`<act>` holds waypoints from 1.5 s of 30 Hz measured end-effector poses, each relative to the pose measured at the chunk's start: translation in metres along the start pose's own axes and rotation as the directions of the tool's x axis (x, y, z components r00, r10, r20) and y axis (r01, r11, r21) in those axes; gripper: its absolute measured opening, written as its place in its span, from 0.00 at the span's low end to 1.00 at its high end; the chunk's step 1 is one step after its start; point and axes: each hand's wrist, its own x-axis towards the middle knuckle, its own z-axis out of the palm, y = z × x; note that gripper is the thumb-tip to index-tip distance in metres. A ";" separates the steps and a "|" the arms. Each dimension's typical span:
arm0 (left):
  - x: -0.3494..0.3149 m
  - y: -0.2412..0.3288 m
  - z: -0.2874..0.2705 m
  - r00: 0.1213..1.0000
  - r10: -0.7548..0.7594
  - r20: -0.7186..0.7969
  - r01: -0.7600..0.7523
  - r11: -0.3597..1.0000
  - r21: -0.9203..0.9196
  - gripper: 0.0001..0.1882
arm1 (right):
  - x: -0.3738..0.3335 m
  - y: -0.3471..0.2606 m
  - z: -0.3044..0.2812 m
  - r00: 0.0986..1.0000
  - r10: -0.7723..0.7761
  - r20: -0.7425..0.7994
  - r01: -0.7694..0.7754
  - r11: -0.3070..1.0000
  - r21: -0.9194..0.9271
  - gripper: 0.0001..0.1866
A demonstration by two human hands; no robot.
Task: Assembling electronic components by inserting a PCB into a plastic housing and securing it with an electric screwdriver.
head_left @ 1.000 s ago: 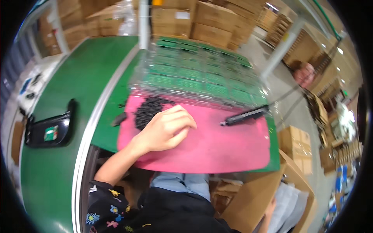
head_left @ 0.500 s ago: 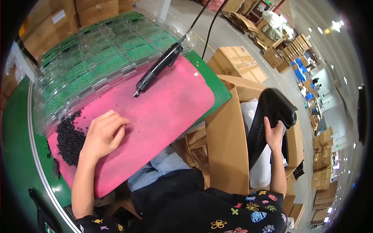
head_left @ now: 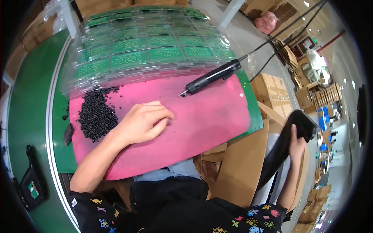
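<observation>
My left hand (head_left: pixel 144 122) rests on the pink mat (head_left: pixel 210 120), its fingers curled in; anything inside them is hidden. Beside it lies a heap of small black pieces (head_left: pixel 97 116), too small to name. An electric screwdriver (head_left: pixel 213 77) on a cable lies at the mat's far right, its tip toward the left. At the right, my right hand (head_left: pixel 297 146) grips a long black plastic shell (head_left: pixel 285 145) with a broad upper end. The shell is tilted over an open cardboard box (head_left: pixel 243 167), which has white wrapping inside.
Clear plastic trays with green circuit boards (head_left: pixel 155 42) cover the back of the green table (head_left: pixel 31 101). Another black shell (head_left: pixel 31 180) with a small green board lies at the left. A taped carton (head_left: pixel 272 91) stands beyond the right edge.
The view has turned right, so the table things appear shifted rightward. The black shell stays in my right hand over the box. My left hand stays curled on the mat.
</observation>
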 end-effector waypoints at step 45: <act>0.005 0.021 0.019 0.988 -0.151 0.042 0.153 0.986 -0.069 0.06 | 0.072 0.081 -0.079 0.910 -0.029 -0.413 0.311 0.706 0.636 0.25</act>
